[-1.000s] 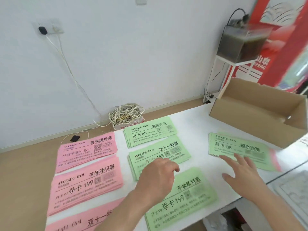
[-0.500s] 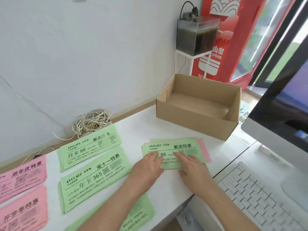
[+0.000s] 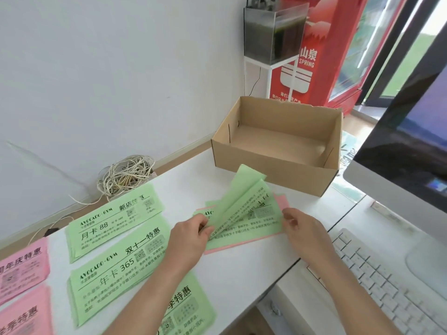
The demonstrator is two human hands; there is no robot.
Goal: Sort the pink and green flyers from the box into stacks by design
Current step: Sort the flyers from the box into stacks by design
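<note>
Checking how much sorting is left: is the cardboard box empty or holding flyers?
Empty as far as shown: the cardboard box shows a bare brown floor; its near wall hides a strip.

- The table (image 3: 242, 274) carries the box (image 3: 273, 175) at its far side, at 12 o'clock.
- The loose pile (image 3: 254, 228) lies just before the box. Its upper sheets are tilted up toward the box.
- The left hand (image 3: 186, 240) holds the pile's 9 o'clock end. The right hand (image 3: 307, 233) is at its 3 o'clock end; grip or mere touch cannot be told.
- At 9 o'clock from the pile lies the 88 stack (image 3: 113, 221), with the 365 stack (image 3: 116, 267) just before it.
- A third stack (image 3: 191, 308) lies at 7 o'clock, partly under the left forearm.
- The keyboard (image 3: 387, 274) lies at 4 o'clock and the monitor (image 3: 399, 165) at 2 o'clock.
</note>
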